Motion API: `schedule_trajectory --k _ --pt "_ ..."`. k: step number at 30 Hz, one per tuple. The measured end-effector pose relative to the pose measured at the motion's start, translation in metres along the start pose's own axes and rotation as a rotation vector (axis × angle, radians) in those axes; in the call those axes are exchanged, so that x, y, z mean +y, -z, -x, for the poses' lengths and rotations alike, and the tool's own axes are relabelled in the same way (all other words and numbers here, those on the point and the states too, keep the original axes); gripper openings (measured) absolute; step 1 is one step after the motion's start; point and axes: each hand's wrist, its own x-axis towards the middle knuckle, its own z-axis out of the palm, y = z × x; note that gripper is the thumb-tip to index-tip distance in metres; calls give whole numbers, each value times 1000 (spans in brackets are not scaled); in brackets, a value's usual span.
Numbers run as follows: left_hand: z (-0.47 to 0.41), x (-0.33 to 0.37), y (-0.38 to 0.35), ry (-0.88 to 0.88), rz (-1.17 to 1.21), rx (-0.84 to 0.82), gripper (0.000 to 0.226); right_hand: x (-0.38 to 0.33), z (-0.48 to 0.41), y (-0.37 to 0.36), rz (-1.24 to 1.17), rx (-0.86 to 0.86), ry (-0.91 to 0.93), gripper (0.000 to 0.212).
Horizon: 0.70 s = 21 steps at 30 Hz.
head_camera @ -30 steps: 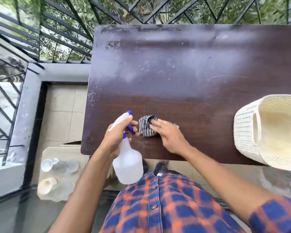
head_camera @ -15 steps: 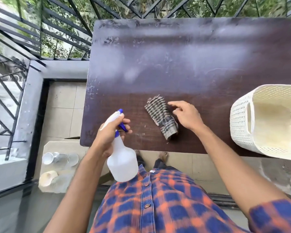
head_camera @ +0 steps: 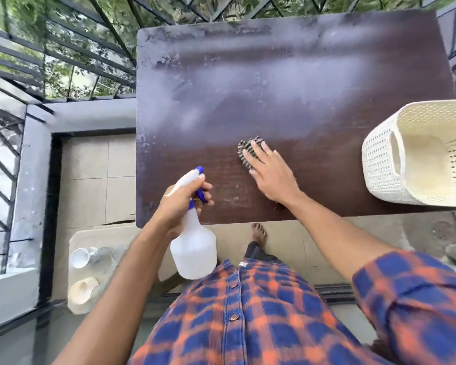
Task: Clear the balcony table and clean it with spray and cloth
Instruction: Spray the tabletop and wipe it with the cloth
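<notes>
Cloth (head_camera: 248, 152), striped grey and bunched into a small wad, is lying on the dark brown table (head_camera: 327, 83) a little toward its near edge, and the right hand (head_camera: 270, 173) is pressing flat on top of it with the fingers spread, covering most of it so that only its far and left edges are showing. The tabletop is looking worn: a pale, cloudy film is lying across its far half, while the near strip around the cloth is showing darker brown with faint scratches.

The left hand (head_camera: 181, 204) is wrapping closed around the neck of a white spray bottle (head_camera: 194, 248) with a blue trigger and nozzle tip, holding it over the table's near left corner, the bottle's body hanging below the edge in front of the plaid shirt (head_camera: 248, 312).

A cream perforated plastic basket (head_camera: 379, 164) is sitting on the table's right side, well apart from the cloth, overhanging the near edge slightly. On the tiled floor to the left a pale tray (head_camera: 82, 306) is holding several cups; they are blurred. A black metal railing (head_camera: 63, 61) is running along the far and left sides, with green foliage behind it. A bare foot (head_camera: 259, 231) is showing just under the table's near edge.
</notes>
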Motion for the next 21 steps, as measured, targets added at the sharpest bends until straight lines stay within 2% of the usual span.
schedule_trajectory --k 2,7,11,15,21 --pt "1 -1 12 -25 -20 -26 29 10 10 -6 -9 53 -72 55" --pt "3 -11 52 -30 -25 -21 28 37 72 -18 -151 224 -411 50" --pt "3 -26 86 -30 37 46 29 -6 89 -34 -174 320 -535 52" --pt "3 -39 119 -43 127 98 30 -91 68 -52 -175 331 -415 56" --pt "11 -53 153 -89 190 148 29 -232 21 -72 -268 107 -40 74"
